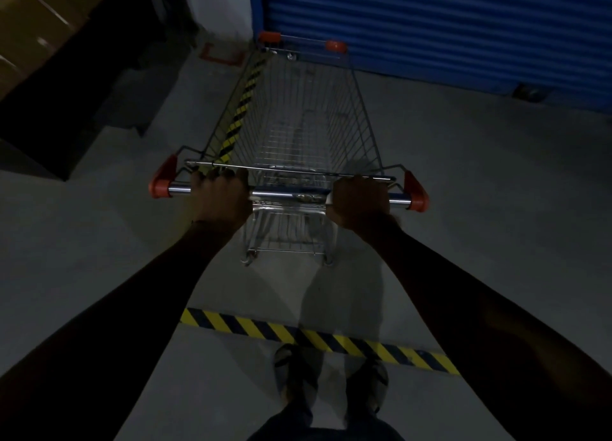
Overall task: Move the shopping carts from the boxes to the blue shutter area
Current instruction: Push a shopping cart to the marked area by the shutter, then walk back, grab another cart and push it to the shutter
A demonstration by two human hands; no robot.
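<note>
Because both hands wrap the chrome handle bar [288, 195], left grip [220, 197] and right grip [359, 200] clamped apart for steering, the silver wire shopping cart [294, 122] noses near the blue ribbed shutter [447, 26].

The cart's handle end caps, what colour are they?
Orange-red end caps, seen in the head view.
</note>
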